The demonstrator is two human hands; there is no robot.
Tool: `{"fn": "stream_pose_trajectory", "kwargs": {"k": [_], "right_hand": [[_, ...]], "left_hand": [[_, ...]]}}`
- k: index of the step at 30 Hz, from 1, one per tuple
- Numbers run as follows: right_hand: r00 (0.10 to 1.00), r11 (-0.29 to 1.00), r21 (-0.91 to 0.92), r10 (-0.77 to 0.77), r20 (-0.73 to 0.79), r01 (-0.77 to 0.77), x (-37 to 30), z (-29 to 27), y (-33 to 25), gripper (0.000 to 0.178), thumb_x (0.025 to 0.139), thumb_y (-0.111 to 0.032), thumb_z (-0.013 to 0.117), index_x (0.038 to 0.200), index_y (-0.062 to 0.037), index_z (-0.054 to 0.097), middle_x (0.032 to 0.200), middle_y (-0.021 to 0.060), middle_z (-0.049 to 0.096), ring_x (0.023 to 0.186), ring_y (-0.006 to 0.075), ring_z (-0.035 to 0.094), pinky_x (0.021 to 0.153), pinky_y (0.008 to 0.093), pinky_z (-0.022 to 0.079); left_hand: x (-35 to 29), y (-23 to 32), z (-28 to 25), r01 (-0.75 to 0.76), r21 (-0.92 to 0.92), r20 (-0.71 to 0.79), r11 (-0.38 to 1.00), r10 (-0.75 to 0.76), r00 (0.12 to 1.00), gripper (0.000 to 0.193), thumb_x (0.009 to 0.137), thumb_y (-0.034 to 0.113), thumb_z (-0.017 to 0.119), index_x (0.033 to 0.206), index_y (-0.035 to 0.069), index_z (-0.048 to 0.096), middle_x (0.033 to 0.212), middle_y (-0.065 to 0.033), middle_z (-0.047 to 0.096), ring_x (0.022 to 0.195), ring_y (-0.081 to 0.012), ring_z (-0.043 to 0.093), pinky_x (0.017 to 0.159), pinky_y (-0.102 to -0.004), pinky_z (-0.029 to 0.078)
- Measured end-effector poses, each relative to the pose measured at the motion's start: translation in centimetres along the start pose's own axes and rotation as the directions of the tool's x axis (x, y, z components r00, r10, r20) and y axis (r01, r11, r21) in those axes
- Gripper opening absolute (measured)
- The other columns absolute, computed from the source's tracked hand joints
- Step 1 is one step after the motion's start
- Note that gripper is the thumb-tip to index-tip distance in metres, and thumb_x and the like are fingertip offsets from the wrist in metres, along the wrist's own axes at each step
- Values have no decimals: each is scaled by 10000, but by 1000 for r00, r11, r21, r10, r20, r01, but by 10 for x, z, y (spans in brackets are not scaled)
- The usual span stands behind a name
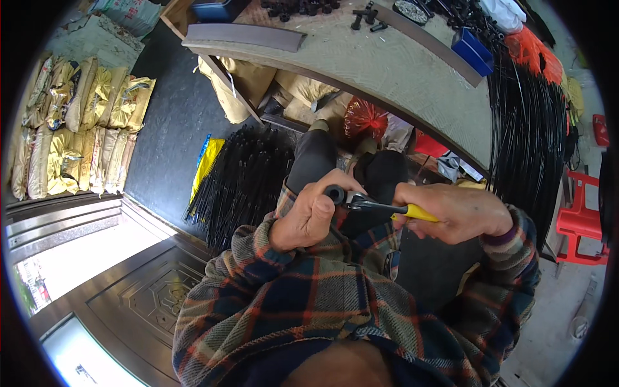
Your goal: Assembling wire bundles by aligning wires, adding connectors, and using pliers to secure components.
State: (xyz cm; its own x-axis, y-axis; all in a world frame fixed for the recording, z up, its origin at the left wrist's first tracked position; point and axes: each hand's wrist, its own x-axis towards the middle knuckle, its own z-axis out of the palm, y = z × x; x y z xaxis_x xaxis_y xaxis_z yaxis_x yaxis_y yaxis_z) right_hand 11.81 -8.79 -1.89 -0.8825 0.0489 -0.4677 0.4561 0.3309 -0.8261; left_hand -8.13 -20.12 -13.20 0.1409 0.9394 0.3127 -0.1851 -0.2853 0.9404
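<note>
In front of my lap, my left hand [305, 220] is closed around a black tubular part [334, 193], its round hollow end facing up beside my thumb. My right hand [463, 210] grips pliers [419, 212] with yellow handles and dark metal jaws. The jaws point left and meet the side of the black part, next to my left fingers. Whether they bite on it or only touch it, I cannot tell. My left palm and fingers hide most of the black part.
Ahead stands a worktable [412, 77] with black fittings [303, 8] and a blue box [472, 51]. Long black rods [529, 129] hang over its right end. Another rod bundle [242, 177] lies left of my legs. Stacked sacks [77, 129] and a red stool [583, 209] flank me.
</note>
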Motion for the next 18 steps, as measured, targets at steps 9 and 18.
{"fn": "stream_pose_trajectory", "kwargs": {"k": [9, 18], "right_hand": [[943, 968, -236, -2, -333, -81, 12, 15, 14, 237, 796, 2, 531, 997, -12, 406, 868, 123, 584, 713, 237, 600, 650, 336, 468], [977, 998, -65, -29, -211, 16, 7, 0, 10, 178, 840, -33, 501, 993, 4, 418, 856, 87, 599, 658, 153, 580, 598, 286, 472]], "left_hand": [[8, 4, 5, 36, 51, -223, 998, -24, 975, 611, 910, 521, 300, 1092, -26, 505, 895, -40, 518, 672, -63, 418, 596, -195, 349], [13, 6, 5, 80, -61, -215, 995, -92, 972, 620, 898, 547, 298, 1054, -11, 519, 849, -35, 530, 663, -44, 416, 594, -184, 350]]}}
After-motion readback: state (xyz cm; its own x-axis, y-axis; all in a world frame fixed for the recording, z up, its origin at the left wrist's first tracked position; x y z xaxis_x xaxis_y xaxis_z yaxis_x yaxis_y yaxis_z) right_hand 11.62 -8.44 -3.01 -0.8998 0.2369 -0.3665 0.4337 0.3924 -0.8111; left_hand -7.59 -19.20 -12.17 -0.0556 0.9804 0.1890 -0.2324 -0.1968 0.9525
